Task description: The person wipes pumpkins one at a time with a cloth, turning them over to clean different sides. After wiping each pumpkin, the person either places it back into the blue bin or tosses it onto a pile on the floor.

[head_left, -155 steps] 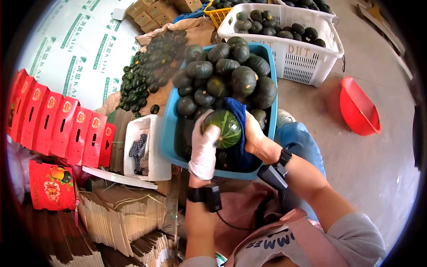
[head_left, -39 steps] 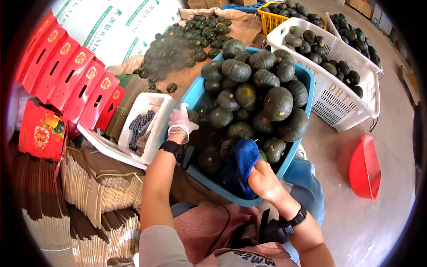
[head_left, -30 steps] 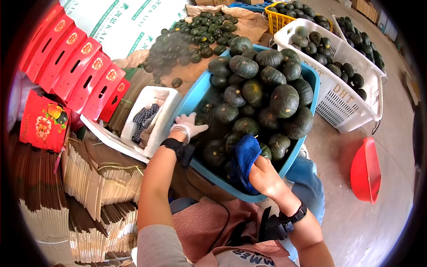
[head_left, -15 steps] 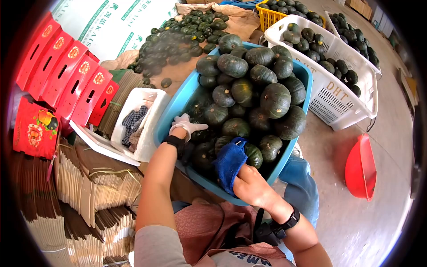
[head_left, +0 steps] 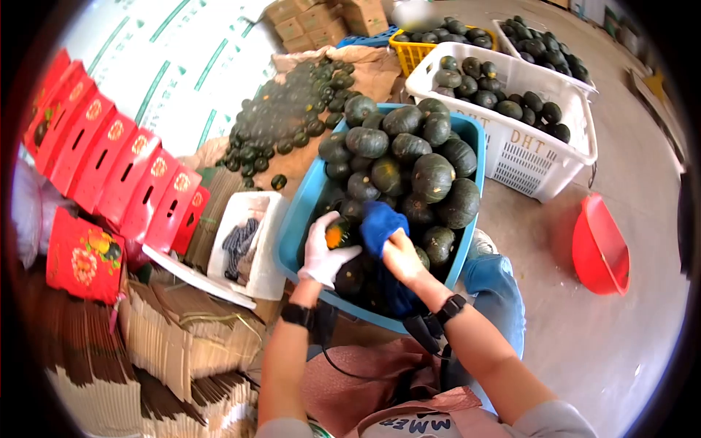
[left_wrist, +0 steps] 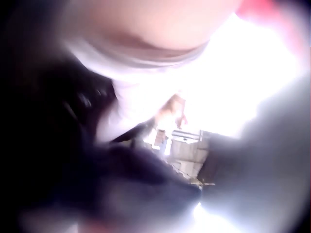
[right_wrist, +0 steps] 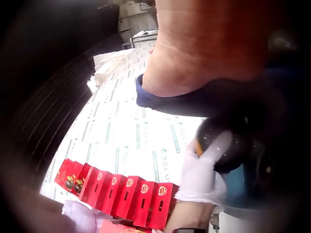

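Observation:
My left hand [head_left: 321, 257], in a white glove, grips a dark green kabocha squash [head_left: 337, 233] with an orange patch. The right wrist view shows the gloved thumb lying over this squash [right_wrist: 218, 141]. Bare, my right hand [head_left: 404, 258] holds a blue cloth [head_left: 381, 221] just right of the squash; part of the cloth hangs below the hand. Both hands are over the near part of a blue tub [head_left: 310, 182] heaped with squashes [head_left: 432, 177]. Glare and blur fill most of the left wrist view, where the glove [left_wrist: 129, 99] shows.
A white foam box [head_left: 272, 244] with rags stands left of the tub. Further left are red cartons [head_left: 139, 182] and stacked flat cardboard [head_left: 175, 339]. White crates [head_left: 504, 157] of squashes stand beyond, a red basin [head_left: 600, 248] on the right. Small squashes [head_left: 252, 150] cover a brown sheet behind.
My left hand has gone from reaching at the tub's left side to gripping a squash. The right hand has brought the cloth up beside it. The head view has shifted.

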The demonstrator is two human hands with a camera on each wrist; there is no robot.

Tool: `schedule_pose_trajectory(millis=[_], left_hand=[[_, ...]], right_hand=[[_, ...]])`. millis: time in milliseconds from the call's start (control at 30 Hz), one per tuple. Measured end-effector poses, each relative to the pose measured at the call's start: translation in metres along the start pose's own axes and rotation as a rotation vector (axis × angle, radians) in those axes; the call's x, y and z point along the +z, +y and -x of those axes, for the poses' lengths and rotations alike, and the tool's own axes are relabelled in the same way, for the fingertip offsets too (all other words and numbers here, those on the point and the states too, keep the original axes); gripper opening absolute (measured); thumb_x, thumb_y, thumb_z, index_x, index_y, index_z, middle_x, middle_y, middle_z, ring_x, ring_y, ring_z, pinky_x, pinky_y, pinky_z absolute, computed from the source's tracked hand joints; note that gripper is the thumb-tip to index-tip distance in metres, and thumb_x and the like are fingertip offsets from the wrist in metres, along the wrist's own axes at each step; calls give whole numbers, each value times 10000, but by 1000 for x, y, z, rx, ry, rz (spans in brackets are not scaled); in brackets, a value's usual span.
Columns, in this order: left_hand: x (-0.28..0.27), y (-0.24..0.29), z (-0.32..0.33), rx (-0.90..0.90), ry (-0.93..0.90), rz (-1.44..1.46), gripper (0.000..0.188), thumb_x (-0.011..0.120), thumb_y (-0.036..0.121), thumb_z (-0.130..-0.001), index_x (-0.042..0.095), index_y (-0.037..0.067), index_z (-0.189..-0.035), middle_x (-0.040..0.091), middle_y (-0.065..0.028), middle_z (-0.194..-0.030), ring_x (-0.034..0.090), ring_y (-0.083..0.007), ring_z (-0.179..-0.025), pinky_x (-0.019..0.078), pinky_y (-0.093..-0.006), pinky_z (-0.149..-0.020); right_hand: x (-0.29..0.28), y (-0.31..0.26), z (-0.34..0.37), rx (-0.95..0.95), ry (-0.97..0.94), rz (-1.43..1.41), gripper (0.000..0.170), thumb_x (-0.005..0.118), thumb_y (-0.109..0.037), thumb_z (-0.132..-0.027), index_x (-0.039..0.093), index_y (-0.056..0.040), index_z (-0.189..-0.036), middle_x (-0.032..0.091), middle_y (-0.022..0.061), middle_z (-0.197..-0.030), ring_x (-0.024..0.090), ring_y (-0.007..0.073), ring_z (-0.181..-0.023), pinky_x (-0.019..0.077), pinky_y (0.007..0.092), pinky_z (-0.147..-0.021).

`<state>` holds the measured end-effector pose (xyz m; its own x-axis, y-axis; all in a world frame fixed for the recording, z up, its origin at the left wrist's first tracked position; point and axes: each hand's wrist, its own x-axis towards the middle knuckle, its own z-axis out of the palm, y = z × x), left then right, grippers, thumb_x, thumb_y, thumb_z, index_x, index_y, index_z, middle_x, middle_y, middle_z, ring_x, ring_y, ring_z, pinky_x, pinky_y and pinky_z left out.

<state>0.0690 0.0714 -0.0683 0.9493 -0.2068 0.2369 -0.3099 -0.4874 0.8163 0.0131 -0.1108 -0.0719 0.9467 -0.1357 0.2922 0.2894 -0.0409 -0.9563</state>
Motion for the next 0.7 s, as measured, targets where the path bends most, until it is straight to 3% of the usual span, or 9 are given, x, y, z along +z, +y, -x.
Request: schedule_pose_trajectory(millis=[33,67,100,133,167,300,467,600,700], left_hand=[[4,14,4,144,2,-18,762,888,133,-574,544,44,-1248,558,-154,-1221,579,-289,-1116,463,-377,-994],[29,-1,5,89,4,482,739,870,158,-618,525,42,-1262,572,-162,-1210,585,-293,-1118,466,-384,-984],[34,15,8,94,-29,470,739,870,158,-618,525,42,-1262,572,-162,-1210,585,-293,-1118,466,-384,-984],[34,40,15,212,38,174,783,862,179,-634,472,36,-1298,566,-164,-1225,582,-299,-1127,466,-387,-975],[32,65,22,335,102,-118,827,853,201,-651,418,31,-1334,560,-166,-1240,579,-304,-1136,466,-389,-965],[47,79,29,247,88,125,923,869,88,-542,402,28,-1337,528,-139,-1257,546,-271,-1136,442,-376,-1002],[67,97,36,284,264,251,880,815,-28,-575,373,43,-1333,467,-97,-1151,500,-217,-1045,439,-362,-945],[89,102,31,143,524,509,826,773,-114,-671,347,57,-1358,455,-87,-1203,479,-206,-1114,447,-355,-978],[89,95,19,153,562,513,742,763,-52,-748,359,51,-1362,438,-94,-1262,468,-212,-1144,440,-357,-998]], right_hand=[[-4,-5,-7,-71,-155,2,308,607,-224,-850,649,-83,-1121,643,194,-1132,594,377,-1065,476,382,-905],[15,16,0,-286,67,280,375,654,-302,-786,662,-57,-1069,656,221,-1081,617,372,-1014,486,408,-910],[14,4,4,-231,121,334,430,673,-349,-755,665,-48,-1063,652,234,-1078,631,368,-969,498,410,-898],[12,-10,7,-170,174,383,488,692,-395,-724,667,-40,-1057,648,247,-1075,645,364,-923,509,411,-887],[13,-10,1,144,175,278,508,713,-397,-691,679,-32,-1043,662,262,-1040,669,352,-895,526,386,-860],[-9,-15,-16,519,124,-297,542,727,-376,-718,687,11,-1095,721,152,-994,693,196,-907,527,309,-842],[-24,-12,-26,690,146,-795,270,580,-299,-916,657,-41,-934,679,71,-869,649,174,-716,542,350,-655],[-13,-16,-16,643,50,-1453,400,501,-442,-973,672,-84,-1021,705,77,-965,660,214,-875,530,341,-850],[0,-24,-15,673,194,-1310,503,450,-519,-979,630,-84,-1156,676,89,-1109,634,217,-988,507,366,-907]])
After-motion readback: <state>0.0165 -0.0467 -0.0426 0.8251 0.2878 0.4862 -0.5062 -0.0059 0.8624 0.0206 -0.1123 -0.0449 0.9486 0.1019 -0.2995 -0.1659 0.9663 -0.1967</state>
